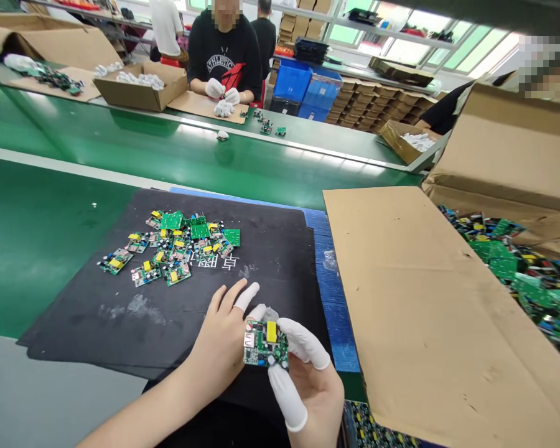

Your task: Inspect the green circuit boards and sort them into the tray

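A small green circuit board (264, 343) with a yellow block and a silver USB socket is upright above the black mat (280, 261). My right hand (308, 379) grips its right side between white-covered thumb and fingers. My left hand (224, 330) is at the board's left, fingers stretched out, two in white finger covers. Its thumb is hidden, and I cannot tell whether it touches the board. A translucent scrap (269, 313) shows at the board's top edge. Several similar boards (177, 244) lie in a loose pile farther back on the mat.
A cardboard sheet (438, 298) slopes at right beside a large box (504, 155) of boards. More boards (378, 429) show below it. Clear scraps (142, 305) dot the mat. Beyond the green conveyor (168, 149), a person (226, 56) in white gloves works near an open carton (135, 93).
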`<state>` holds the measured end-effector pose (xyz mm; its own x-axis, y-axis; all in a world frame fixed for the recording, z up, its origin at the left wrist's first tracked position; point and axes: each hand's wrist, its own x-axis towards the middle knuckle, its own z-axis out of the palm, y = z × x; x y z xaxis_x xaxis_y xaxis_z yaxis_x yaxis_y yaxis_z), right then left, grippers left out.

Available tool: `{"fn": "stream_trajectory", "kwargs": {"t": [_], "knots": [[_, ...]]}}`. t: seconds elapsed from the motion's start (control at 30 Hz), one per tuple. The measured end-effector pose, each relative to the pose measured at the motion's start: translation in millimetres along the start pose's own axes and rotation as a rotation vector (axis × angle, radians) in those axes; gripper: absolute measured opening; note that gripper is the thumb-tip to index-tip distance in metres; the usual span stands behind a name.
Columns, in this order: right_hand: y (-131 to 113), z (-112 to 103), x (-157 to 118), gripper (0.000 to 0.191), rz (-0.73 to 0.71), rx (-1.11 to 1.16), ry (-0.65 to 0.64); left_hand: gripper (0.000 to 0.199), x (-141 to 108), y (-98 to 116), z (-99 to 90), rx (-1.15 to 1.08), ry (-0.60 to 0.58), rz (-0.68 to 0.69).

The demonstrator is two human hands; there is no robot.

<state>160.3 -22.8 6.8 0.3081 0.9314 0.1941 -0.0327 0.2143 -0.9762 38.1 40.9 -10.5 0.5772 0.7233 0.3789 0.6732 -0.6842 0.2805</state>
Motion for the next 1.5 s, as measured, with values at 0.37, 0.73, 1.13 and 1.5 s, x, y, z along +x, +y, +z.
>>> {"fn": "stream_trajectory", "kwargs": {"t": [0.37,0.73,1.13,1.5], "knots": [[-5,12,-3,0.039,-0.031,-0.024,0.134,0.036,5,7,11.9,-0.001,0.025,-0.050],[-4,19,-5,0.040,0.070,0.100,0.028,0.016,16,-2,26.6,0.011,0.023,-0.048],[-2,11,-17,0.036,-0.033,-0.089,0.056,0.032,-3,-17,-2.8,-0.727,0.097,-0.177],[7,10,-20,0.043,-0.035,-0.163,0.050,0.044,-39,-14,-23.5,-1.134,0.050,-0.347]]}}
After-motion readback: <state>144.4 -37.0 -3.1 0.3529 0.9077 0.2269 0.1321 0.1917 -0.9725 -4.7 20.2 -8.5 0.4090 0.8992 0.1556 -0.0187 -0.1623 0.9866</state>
